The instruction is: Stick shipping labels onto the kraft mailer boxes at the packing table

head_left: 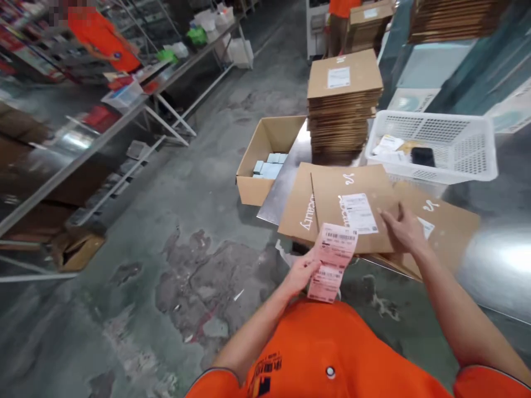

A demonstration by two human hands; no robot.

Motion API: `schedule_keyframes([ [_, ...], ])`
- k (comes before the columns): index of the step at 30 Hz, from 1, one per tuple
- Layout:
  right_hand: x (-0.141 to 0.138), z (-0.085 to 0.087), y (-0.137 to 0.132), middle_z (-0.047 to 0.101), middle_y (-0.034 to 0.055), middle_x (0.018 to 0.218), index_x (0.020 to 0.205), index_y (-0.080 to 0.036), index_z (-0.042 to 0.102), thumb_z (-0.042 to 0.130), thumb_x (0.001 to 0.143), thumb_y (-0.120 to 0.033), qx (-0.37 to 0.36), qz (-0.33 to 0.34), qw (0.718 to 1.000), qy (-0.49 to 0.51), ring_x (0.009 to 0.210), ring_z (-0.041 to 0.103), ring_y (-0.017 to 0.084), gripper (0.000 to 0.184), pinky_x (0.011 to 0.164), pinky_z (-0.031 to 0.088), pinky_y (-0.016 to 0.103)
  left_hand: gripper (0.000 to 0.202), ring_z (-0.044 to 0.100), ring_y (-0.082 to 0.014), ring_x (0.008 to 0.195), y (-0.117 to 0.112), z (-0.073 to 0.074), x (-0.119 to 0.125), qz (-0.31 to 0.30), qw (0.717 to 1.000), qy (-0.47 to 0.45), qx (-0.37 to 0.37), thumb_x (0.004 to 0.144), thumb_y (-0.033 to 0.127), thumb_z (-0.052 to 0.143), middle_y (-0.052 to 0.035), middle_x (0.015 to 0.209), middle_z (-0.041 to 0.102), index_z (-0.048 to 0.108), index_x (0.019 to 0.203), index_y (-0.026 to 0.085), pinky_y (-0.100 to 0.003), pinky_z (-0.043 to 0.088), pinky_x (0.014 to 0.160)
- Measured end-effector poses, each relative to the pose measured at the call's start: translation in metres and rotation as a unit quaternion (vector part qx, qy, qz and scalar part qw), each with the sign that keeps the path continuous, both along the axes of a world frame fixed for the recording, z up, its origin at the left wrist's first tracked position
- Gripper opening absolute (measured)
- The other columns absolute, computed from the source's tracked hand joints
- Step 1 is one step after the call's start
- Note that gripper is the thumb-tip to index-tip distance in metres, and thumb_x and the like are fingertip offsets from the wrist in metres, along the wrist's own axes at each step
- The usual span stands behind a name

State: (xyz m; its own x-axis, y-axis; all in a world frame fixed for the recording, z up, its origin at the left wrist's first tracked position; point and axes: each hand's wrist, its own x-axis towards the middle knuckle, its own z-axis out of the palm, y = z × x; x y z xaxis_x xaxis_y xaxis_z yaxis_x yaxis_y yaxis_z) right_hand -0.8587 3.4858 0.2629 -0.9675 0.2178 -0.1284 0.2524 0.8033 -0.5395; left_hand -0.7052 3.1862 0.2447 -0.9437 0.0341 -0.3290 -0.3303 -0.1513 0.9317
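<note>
Pink label strip in left hand

Thumb and fingers pinch its left side by the table's near edge, most lying beyond the fingertips; the right hand touches the flat carton; I cannot tell whether it grips.

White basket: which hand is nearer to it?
Right. The right hand is at the flattened cardboard, on the wearer's side of the basket; the left hand is farther off to its left, holding the pink labels.
</note>
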Motion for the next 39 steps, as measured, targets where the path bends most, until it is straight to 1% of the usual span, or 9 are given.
schedule_keyframes([
  [4,0.045,-0.02,0.096,0.054,0.0275,0.136,0.144,-0.015,0.044,0.05,0.089,-0.059,0.009,-0.151,0.988,-0.029,0.124,0.054,0.04,0.07,0.096,0.046,0.052,0.054,0.05,-0.0097,0.057,0.028,-0.007,0.006,-0.027,0.996,-0.066,0.062,0.061,0.065,0.078,0.0013,0.061,0.058,0.068,0.072,0.013,-0.023,0.043,0.058],
  [7,0.073,-0.02,0.116,0.048,0.032,0.138,0.138,-0.014,0.049,0.055,0.083,-0.06,0.103,-0.176,0.976,-0.07,0.13,0.045,0.047,0.072,0.095,0.042,0.065,0.058,0.054,-0.0112,0.062,0.034,-0.006,0.003,-0.044,0.992,-0.094,0.067,0.058,0.066,0.079,-0.0004,0.068,0.061,0.067,0.078,0.013,-0.025,0.045,0.063],
  [10,0.078,0.007,0.077,0.039,0.0232,0.149,0.141,-0.017,0.046,0.055,0.081,-0.058,0.083,-0.029,0.995,0.053,0.139,0.034,0.043,0.074,0.105,0.037,0.064,0.055,0.051,-0.011,0.063,0.041,-0.003,0.002,-0.051,0.995,-0.072,0.041,0.057,0.066,0.079,0.0018,0.062,0.055,0.061,0.066,0.014,-0.026,0.044,0.066],
  [14,0.064,0.05,-0.014,0.065,0.0107,0.119,0.131,-0.022,0.056,0.058,0.079,-0.059,-0.242,0.254,0.935,0.053,0.1,0.063,0.025,0.064,0.087,0.054,0.041,0.049,0.051,-0.0132,0.065,0.046,0.004,0.004,-0.05,0.998,-0.041,-0.027,0.065,0.061,0.074,0.0007,0.06,0.055,0.058,0.059,0.015,-0.028,0.044,0.07],
  [20,0.064,0.049,-0.098,0.066,0.0031,0.072,0.08,-0.019,0.067,0.052,0.086,-0.055,-0.305,0.357,0.882,0.04,0.068,0.058,0.017,0.039,0.064,0.047,0.03,0.054,0.054,-0.0283,0.121,0.021,0.044,0.005,0.055,0.976,0.141,-0.159,0.064,0.035,0.081,-0.0098,0.125,0.066,0.069,0.114,0.018,-0.036,0.039,0.106],
  [24,0.066,0.042,-0.121,0.068,0.0054,0.08,0.087,-0.02,0.066,0.047,0.092,-0.05,-0.243,0.404,0.876,0.102,0.075,0.061,0.019,0.035,0.068,0.048,0.032,0.031,0.062,-0.0178,0.08,0.011,0.052,-0.011,0.161,0.975,0.104,-0.116,0.073,0.039,0.072,-0.0059,0.086,0.071,0.07,0.092,0.014,-0.028,0.048,0.078],
  [30,0.049,0.032,-0.138,0.069,0.006,0.084,0.087,-0.02,0.065,0.047,0.093,-0.038,-0.112,0.477,0.865,0.109,0.078,0.062,0.02,0.025,0.068,0.046,0.031,0.033,0.042,-0.0086,0.057,0.001,0.021,-0.03,0.159,0.978,0.082,-0.107,0.069,0.044,0.073,0.0054,0.056,0.05,0.057,0.061,0.016,-0.022,0.034,0.056],
  [33,0.014,0.025,-0.141,0.068,0.0064,0.085,0.087,-0.019,0.064,0.044,0.094,-0.032,-0.044,0.419,0.896,0.14,0.079,0.061,0.02,0.025,0.068,0.046,0.031,0.04,0.037,-0.0074,0.053,-0.012,-0.002,-0.032,0.142,0.984,0.032,-0.099,0.066,0.048,0.075,0.0068,0.051,0.045,0.053,0.058,0.016,-0.022,0.028,0.052],
  [39,-0.063,0.021,-0.143,0.065,0.0168,0.112,0.113,-0.018,0.064,0.057,0.09,-0.043,0.14,0.319,0.921,0.176,0.103,0.057,0.036,0.035,0.086,0.045,0.051,0.043,0.059,-0.0156,0.065,-0.033,-0.042,0.002,0.094,0.99,-0.106,-0.006,0.055,0.04,0.084,-0.0067,0.078,0.073,0.075,0.085,0.011,-0.028,0.044,0.064],
])
